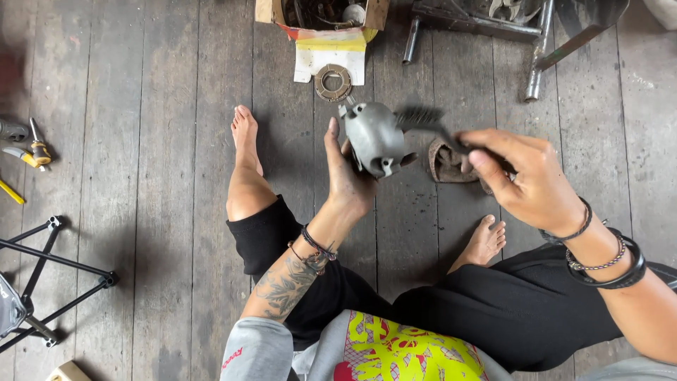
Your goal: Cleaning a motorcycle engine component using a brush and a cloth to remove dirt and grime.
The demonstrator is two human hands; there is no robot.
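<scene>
Now, as I read it from my station:
Left hand: my left hand [350, 180] sits at centre frame, fingers clamped around a grey metal housing [376, 137] held up above the floor.
Right hand: my right hand [525, 176], centre right, is closed on the handle of a black brush [423, 118]; its bristles touch the housing's upper right side.
Open room: bare floor planks [141, 85] run wide across the left half; a black folding stand [42, 282] crowds the lower left edge, yellow-handled tools [32, 152] the left edge.
Near edges: metal frame legs [536, 63] close off the upper right; a brown rag [446, 162] lies just behind the brush.
Packages: an open cardboard box [321, 13] sits at top centre, with a white and yellow flap [331, 53] below it and a round ring part [333, 82] lying on that flap.
</scene>
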